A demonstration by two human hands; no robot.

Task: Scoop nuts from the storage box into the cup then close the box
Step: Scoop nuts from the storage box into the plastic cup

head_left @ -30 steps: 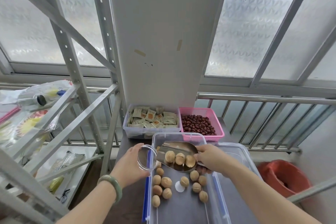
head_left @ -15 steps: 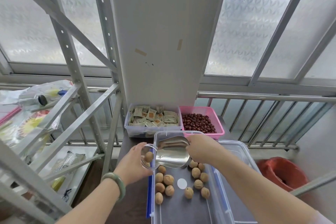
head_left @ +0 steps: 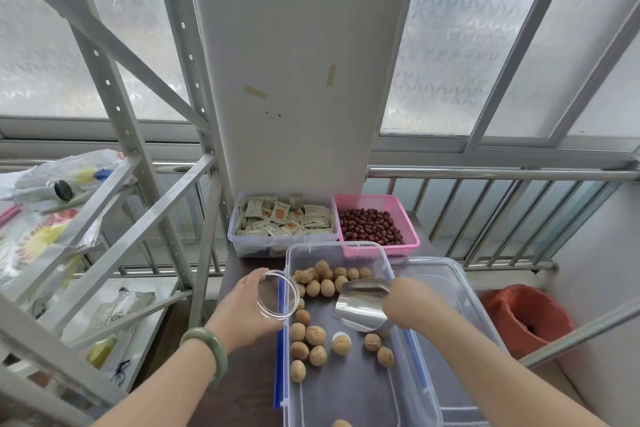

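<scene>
Shelf rack (head_left: 114, 163): grey metal, far left; crumpled plastic bags on it, contents hard to make out.
Left hand (head_left: 247, 310): wrapped around a clear cup (head_left: 278, 293), mouth tilted toward the camera; whether nuts lie inside cannot be told.
Storage box (head_left: 346, 388): clear, open, on the dark bench (head_left: 242, 388); near end cut off by the frame edge.
Nuts (head_left: 313, 336): loose on the box floor, some clustered at the far end.
Right hand (head_left: 410, 305): closed on the handle of a metal scoop (head_left: 362, 303), which the hand hides; scoop inside the box, hollow not visible.
Lid (head_left: 446, 291): just right of the box, partly under the right forearm.
Red bin (head_left: 523, 319): far right, partly behind a bar.
</scene>
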